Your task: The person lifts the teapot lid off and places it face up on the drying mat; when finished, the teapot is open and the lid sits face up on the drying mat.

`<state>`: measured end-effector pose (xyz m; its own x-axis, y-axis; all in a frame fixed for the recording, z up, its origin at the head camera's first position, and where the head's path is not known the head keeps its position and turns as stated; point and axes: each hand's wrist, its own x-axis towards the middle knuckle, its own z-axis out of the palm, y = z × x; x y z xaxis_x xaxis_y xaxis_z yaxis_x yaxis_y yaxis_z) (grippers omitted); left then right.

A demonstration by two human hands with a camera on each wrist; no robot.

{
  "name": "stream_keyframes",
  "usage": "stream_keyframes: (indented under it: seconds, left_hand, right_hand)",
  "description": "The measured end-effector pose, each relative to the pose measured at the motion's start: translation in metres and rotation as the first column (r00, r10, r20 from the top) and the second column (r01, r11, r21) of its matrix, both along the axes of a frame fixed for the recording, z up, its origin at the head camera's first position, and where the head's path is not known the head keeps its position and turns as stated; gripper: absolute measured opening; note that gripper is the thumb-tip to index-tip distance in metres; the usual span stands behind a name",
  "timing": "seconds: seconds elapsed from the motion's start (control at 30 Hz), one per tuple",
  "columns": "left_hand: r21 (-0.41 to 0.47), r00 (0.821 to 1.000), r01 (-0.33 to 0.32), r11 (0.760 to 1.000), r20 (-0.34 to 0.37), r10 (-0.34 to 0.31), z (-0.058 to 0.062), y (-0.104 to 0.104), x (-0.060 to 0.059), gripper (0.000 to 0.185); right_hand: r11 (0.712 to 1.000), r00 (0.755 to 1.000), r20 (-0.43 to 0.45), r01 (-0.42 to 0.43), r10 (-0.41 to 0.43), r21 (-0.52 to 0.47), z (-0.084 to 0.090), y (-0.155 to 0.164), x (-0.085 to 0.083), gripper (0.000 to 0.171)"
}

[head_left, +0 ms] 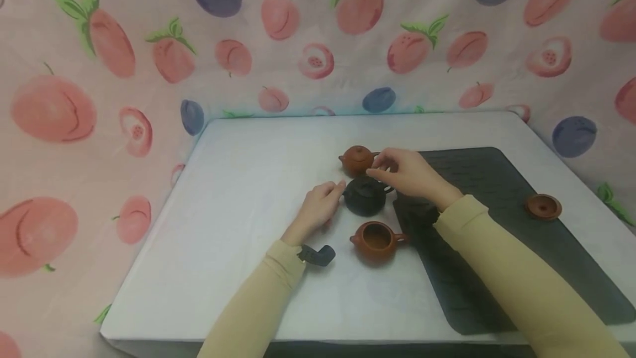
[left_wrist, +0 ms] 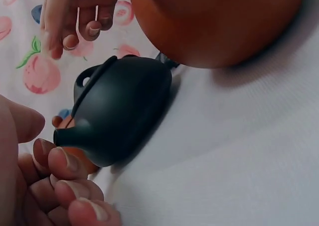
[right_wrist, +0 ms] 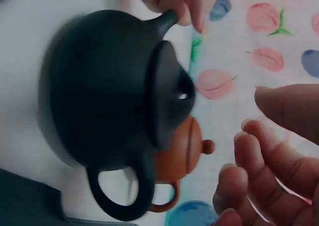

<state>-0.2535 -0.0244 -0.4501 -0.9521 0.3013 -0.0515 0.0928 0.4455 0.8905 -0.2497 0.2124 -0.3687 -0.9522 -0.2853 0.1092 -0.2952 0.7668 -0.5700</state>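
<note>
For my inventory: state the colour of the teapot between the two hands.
The teapot is matte black, lid included; the right wrist view shows it best.

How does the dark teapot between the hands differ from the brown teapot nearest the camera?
The dark teapot is near black; the near brown teapot is reddish brown. The dark teapot has its lid on; the brown teapot is open, and a brown lid lies apart on the dark mat. The left hand is at the dark teapot's spout; nothing touches the brown teapot. Both stand upright with spouts pointing left.
</note>
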Motion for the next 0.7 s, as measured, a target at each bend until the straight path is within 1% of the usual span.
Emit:
stream_keyframes:
  seconds: [0.07,0.23,0.3,0.53,0.7]
  left_hand:
    - [-0.008,1.0,0.001,1.0,-0.001,-0.001,-0.002,0.0,0.0,0.051]
    - [-0.025,1.0,0.005,1.0,0.001,-0.005,-0.003,0.001,0.0,0.051]
    - [-0.03,1.0,0.004,1.0,-0.006,-0.004,-0.003,0.0,0.001,0.052]
    - [-0.045,0.999,0.02,0.999,-0.041,-0.022,-0.003,0.0,0.002,0.054]
    - [-0.058,0.998,0.031,0.998,-0.056,-0.034,-0.004,0.0,0.003,0.053]
  right_hand:
    - [1.0,1.0,0.028,-0.012,0.012,0.011,-0.003,-0.001,-0.003,0.03]
    - [0.999,0.996,0.089,-0.028,0.025,0.03,-0.012,-0.003,-0.005,0.037]
    - [0.999,0.996,0.09,-0.024,0.021,0.034,-0.014,-0.004,-0.006,0.037]
    - [0.998,0.998,0.055,-0.036,0.033,0.048,-0.024,-0.004,-0.007,0.026]
    - [0.998,0.999,0.032,-0.043,0.041,0.053,-0.026,-0.003,-0.008,0.024]
